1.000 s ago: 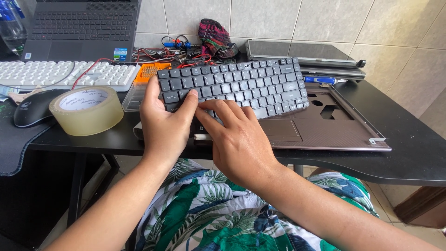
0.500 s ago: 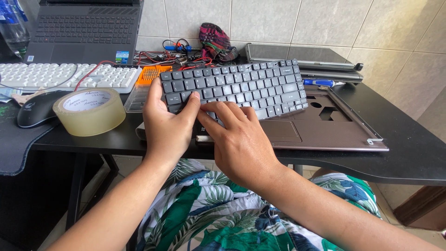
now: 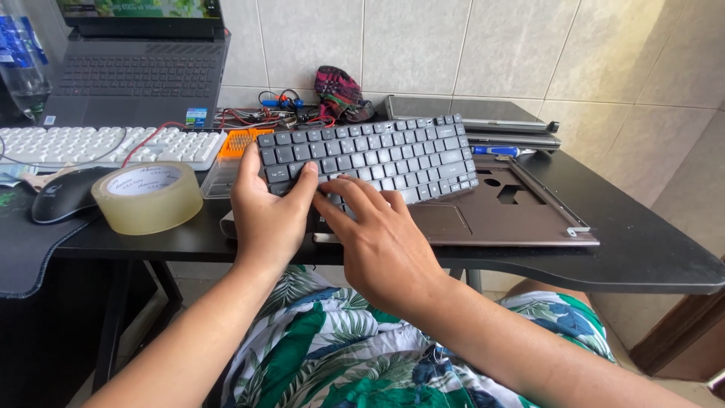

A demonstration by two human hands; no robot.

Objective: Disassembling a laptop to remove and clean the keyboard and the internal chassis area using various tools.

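A dark grey detached laptop keyboard (image 3: 377,155) is tilted up over a brown laptop palmrest frame (image 3: 498,211) on the black desk (image 3: 642,257). My left hand (image 3: 268,211) grips the keyboard's left end, thumb on its keys. My right hand (image 3: 377,234) lies just right of it, fingers curled at the keyboard's lower edge near the middle. Whether those fingers clasp the edge or only press it is hidden.
A roll of clear packing tape (image 3: 147,196) and a black mouse (image 3: 64,193) sit at the left. A white keyboard (image 3: 106,143) and an open dark laptop (image 3: 136,75) lie behind. Tangled wires (image 3: 272,113), an orange case (image 3: 242,140), closed laptops (image 3: 483,121) and a blue pen (image 3: 495,151) are at the back.
The view has shifted slightly. Both hands stay on the keyboard, which sits a little more raised at its near edge.
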